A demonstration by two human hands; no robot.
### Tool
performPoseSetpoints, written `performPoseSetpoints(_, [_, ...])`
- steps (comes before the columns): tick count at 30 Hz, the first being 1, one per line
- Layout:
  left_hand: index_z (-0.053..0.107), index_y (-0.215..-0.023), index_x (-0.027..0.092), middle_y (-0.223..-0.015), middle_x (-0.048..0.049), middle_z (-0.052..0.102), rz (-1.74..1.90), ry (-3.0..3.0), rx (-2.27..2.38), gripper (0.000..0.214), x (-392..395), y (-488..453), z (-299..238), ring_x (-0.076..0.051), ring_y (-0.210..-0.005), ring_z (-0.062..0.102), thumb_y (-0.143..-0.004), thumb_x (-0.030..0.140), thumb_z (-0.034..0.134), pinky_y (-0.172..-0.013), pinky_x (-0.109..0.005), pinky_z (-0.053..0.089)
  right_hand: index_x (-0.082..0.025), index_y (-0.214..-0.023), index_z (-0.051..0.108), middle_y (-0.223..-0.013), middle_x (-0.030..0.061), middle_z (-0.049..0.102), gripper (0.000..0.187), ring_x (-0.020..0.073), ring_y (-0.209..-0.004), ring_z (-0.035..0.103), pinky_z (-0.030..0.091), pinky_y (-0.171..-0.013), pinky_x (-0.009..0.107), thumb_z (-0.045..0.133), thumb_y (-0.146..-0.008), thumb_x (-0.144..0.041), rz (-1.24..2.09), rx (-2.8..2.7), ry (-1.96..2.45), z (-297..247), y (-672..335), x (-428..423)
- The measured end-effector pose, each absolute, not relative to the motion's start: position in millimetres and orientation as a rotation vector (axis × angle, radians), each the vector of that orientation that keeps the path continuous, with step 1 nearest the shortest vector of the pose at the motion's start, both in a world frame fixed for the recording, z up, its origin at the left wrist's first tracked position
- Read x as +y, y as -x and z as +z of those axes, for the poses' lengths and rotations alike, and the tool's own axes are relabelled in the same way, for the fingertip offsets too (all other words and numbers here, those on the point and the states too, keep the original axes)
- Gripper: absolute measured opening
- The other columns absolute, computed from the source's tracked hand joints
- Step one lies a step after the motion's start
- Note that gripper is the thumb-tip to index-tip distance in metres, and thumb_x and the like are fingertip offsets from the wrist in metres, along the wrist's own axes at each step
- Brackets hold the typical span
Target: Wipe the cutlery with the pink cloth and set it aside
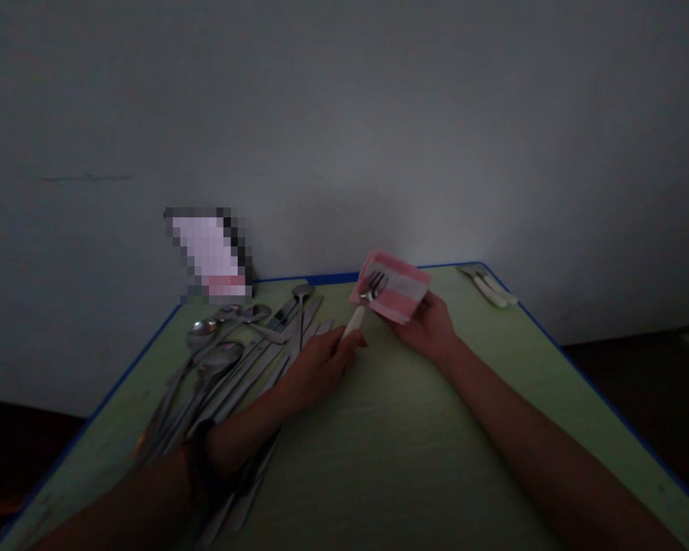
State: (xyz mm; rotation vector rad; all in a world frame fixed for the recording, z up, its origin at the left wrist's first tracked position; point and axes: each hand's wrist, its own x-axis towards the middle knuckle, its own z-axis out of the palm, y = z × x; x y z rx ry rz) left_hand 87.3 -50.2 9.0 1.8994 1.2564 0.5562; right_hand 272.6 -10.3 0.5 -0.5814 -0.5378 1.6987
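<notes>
My left hand (324, 361) is closed round the pale handle of a fork (353, 321), whose metal tines point up and away from me. Behind the tines is a folded pink-and-white cloth (399, 285), gripped at its lower right corner by my right hand (430, 327). The fork's head overlaps the cloth; whether they touch is hard to tell. Under and beside my left forearm lies a spread of metal cutlery (246, 383), with several spoons and knives among it. One spoon (302, 292) lies at the far end of that spread.
Pale-handled cutlery (491, 289), at least one piece a fork, lies at the table's far right corner. A blurred-out upright device (210, 256) leans at the far left by the wall (344, 138). The light green table (413, 459) has a blue edge.
</notes>
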Motion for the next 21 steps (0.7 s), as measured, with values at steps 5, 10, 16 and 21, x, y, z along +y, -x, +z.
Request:
performPoseSetpoints(5, [0.062, -0.092, 0.017, -0.057, 0.0022, 0.052, 0.526, -2.027, 1.272, 0.044, -54, -87, 9, -0.014, -0.054, 0.050, -0.092, 0.044, 0.027, -0.052, -0.023, 0.035, -0.017, -0.084, 0.065, -0.087, 0.0042, 0.069, 0.019, 0.0172, -0.090, 0.063, 0.046, -0.091, 0.031, 0.051, -0.073, -0.024, 1.774, -0.712, 0.591, -3, -266, -12])
performPoseSetpoints(10, [0.061, -0.093, 0.017, -0.060, 0.0005, 0.057, 0.425, -2.142, 1.256, 0.044, -55, -86, 10, -0.015, -0.057, 0.054, -0.093, 0.043, 0.026, -0.054, -0.024, 0.036, -0.018, -0.085, 0.066, -0.083, 0.0009, 0.068, 0.016, 0.0124, -0.076, 0.061, 0.048, -0.077, 0.025, 0.062, -0.072, -0.026, 1.694, -0.899, 0.592, -14, -266, -13])
performPoseSetpoints(16, [0.056, -0.085, 0.017, -0.069, -0.0033, 0.062, 0.272, -2.287, 1.258, 0.038, -56, -88, 10, -0.017, -0.064, 0.058, -0.093, 0.041, 0.028, -0.057, -0.024, 0.036, -0.017, -0.082, 0.066, -0.081, 0.0011, 0.068, 0.023, 0.0126, -0.072, 0.060, 0.045, -0.073, 0.026, 0.074, -0.064, -0.029, 1.567, -1.012, 0.765, -28, -262, -8])
performPoseSetpoints(21, [0.054, -0.086, 0.017, -0.071, -0.0034, 0.061, 0.276, -2.308, 1.244, 0.038, -54, -87, 7, -0.017, -0.066, 0.058, -0.094, 0.041, 0.026, -0.059, -0.024, 0.038, -0.018, -0.083, 0.066, -0.078, 0.0002, 0.067, 0.021, 0.0122, -0.070, 0.057, 0.043, -0.071, 0.027, 0.071, -0.069, -0.033, 1.474, -1.068, 0.757, -38, -262, -3])
